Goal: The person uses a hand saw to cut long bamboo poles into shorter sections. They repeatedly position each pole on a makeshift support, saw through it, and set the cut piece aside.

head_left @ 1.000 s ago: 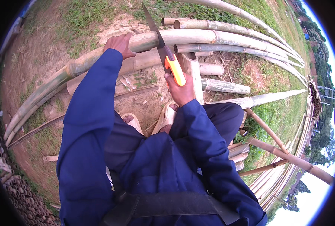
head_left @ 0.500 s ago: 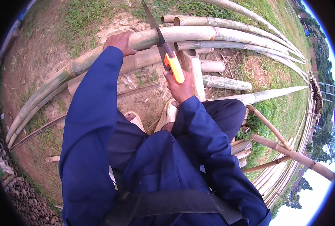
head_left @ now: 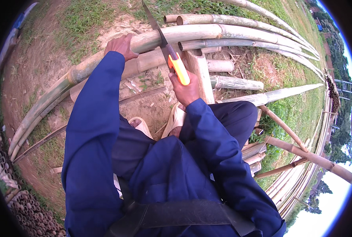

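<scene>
Saw (head_left: 179, 71) shifted; hands (head_left: 186, 91) (head_left: 121, 46) gripping: right saw, left bamboo (head_left: 195, 31).

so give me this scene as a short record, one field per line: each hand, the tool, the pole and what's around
left hand: gripping the bamboo pole, left of the saw
right hand: closed around the saw's orange-yellow handle
tool: saw, blade lying across the pole; cut depth cannot be told
pole: long, pale, running left to right
beside right hand: short thick bamboo piece, open end toward the poles
feet: pale sandals
ground: dirt with patches of grass
</scene>
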Demonstrator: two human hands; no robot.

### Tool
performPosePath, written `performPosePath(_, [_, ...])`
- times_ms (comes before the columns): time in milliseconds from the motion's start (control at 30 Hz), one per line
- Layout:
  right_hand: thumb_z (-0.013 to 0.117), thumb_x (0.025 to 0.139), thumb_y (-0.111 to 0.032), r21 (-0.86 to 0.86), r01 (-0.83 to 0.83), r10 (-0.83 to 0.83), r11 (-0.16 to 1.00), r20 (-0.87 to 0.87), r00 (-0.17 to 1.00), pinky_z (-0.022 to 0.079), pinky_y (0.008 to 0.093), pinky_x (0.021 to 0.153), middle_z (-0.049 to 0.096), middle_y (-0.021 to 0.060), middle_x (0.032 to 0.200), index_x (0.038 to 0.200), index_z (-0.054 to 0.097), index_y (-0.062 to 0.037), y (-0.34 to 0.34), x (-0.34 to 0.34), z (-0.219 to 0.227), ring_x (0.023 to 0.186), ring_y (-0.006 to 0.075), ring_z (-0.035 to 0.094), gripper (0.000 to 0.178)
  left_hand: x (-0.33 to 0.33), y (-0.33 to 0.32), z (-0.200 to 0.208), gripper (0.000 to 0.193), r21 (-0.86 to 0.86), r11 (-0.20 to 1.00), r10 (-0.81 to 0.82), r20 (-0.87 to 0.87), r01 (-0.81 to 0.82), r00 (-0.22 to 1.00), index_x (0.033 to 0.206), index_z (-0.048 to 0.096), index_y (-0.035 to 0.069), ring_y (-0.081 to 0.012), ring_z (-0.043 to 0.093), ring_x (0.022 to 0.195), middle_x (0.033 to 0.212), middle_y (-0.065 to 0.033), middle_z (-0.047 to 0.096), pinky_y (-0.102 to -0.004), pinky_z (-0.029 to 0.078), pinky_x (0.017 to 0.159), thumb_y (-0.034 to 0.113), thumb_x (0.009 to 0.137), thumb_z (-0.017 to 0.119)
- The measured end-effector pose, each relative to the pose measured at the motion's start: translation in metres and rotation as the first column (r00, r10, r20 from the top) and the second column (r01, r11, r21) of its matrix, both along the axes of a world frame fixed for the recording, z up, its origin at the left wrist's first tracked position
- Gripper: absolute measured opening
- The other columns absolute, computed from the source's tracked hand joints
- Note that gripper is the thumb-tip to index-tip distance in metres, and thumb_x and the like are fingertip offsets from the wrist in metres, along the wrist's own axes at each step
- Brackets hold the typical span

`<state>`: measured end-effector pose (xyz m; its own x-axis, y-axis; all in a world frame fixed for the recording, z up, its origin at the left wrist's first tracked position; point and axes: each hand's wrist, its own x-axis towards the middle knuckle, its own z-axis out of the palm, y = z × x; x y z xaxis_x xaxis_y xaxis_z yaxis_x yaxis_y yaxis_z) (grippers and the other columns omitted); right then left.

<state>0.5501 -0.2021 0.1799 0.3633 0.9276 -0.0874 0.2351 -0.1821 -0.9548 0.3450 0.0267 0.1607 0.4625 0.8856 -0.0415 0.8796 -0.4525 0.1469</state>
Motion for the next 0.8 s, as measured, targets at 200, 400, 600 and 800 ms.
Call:
performPosePath(200, [0.071,0.095,-0.002,-0.163,-0.015,0.009,0.987,-0.042,0.999,0.054,0.0267,0.08,0.074,0.0069,0.096,0.118,0.07,0.0061,-0.137,-0.001,0.049,0.087,0.0093,0.067,0.025,-0.013,-0.001,-0.003,0.071,-0.026,1.0,0.016,0.004,-0.016,1.0,0.125,0.061,0.008,-0.0351,0.074,0.093,0.104,-0.0163,0.074,-0.0465,0.06,0.085,0.048,0.07,0.082])
performPosePath(400, [0.072,0.096,-0.013,-0.089,0.006,-0.009,0.996,-0.033,0.999,0.046,0.0295,0.059,0.061,0.0018,0.069,0.095,0.07,0.0044,-0.039,-0.001,0.016,0.063,0.0076,0.053,0.017,-0.007,0.002,-0.006,0.071,-0.027,1.0,0.008,-0.022,-0.008,1.0,0.125,0.061,0.007,-0.0359,0.074,0.092,0.102,-0.0165,0.075,-0.047,0.06,0.083,0.048,0.071,0.081])
performPosePath(600, [0.074,0.093,-0.009,-0.068,-0.017,0.013,0.998,-0.047,0.999,0.048,0.0294,0.064,0.067,0.0045,0.075,0.099,0.07,0.0049,-0.052,-0.008,0.025,0.068,0.0085,0.057,0.015,-0.018,0.0,-0.006,0.07,0.003,1.0,0.009,-0.002,-0.009,1.0,0.127,0.06,0.007,-0.0351,0.073,0.097,0.106,-0.0165,0.074,-0.0451,0.059,0.087,0.045,0.072,0.079])
performPosePath(800, [0.074,0.093,-0.006,-0.103,-0.01,0.006,0.995,-0.041,0.999,0.051,0.0265,0.069,0.069,0.0028,0.084,0.109,0.071,0.0058,-0.11,-0.007,0.024,0.074,0.0084,0.06,0.021,-0.009,0.003,0.001,0.068,-0.067,0.998,0.01,-0.036,-0.013,0.999,0.119,0.062,0.005,-0.0361,0.074,0.095,0.104,-0.0187,0.074,-0.046,0.06,0.085,0.048,0.07,0.08])
